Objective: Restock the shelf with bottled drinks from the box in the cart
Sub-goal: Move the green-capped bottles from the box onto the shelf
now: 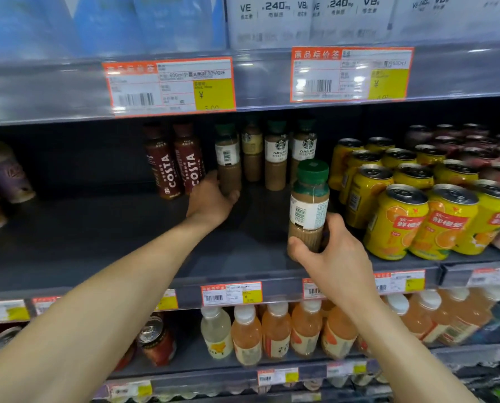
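Two upright coffee bottles, caps up; left hand [211, 199] grasping rear bottle [227, 158]; right hand [334, 257] grasping front bottle [309, 205]

Yellow orange-juice cans [417, 216] stand in rows at the right, with dark red cans [475, 146] behind them. Orange-and-yellow price tags [170, 85] hang on the edge above. One level lower stand pale orange plastic bottles with white caps [275, 330]. At far left are purple paper cups [8, 173].
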`<state>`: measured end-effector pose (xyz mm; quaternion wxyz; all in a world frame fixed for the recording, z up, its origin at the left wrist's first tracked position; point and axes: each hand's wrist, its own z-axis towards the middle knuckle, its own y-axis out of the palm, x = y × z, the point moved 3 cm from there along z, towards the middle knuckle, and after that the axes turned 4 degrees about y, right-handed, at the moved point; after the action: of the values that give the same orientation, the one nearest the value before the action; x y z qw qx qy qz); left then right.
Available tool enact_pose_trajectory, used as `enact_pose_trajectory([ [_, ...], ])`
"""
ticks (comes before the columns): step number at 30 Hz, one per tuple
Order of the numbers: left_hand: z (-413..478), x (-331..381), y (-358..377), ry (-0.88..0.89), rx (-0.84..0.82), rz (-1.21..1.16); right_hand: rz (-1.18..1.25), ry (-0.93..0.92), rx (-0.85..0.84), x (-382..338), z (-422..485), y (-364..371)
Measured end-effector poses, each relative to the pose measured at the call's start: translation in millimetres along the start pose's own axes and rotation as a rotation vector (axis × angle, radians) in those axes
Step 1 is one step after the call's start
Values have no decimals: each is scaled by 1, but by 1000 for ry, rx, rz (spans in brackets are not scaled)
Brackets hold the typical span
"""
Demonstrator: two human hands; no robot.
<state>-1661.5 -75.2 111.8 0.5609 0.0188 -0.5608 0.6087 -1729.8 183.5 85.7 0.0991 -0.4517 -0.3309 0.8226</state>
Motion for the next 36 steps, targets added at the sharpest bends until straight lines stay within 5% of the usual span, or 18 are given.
enact_pose_trajectory([
  [6, -81, -11, -27, 141, -235, 3, -69, 6, -88, -20, 28, 11],
  [18, -125, -11, -37, 388, -319, 358, 169, 141, -155, -52, 122, 102],
  [36, -121, -13, -34, 390, -320, 339, -273, 203, -91, -44, 148, 135],
])
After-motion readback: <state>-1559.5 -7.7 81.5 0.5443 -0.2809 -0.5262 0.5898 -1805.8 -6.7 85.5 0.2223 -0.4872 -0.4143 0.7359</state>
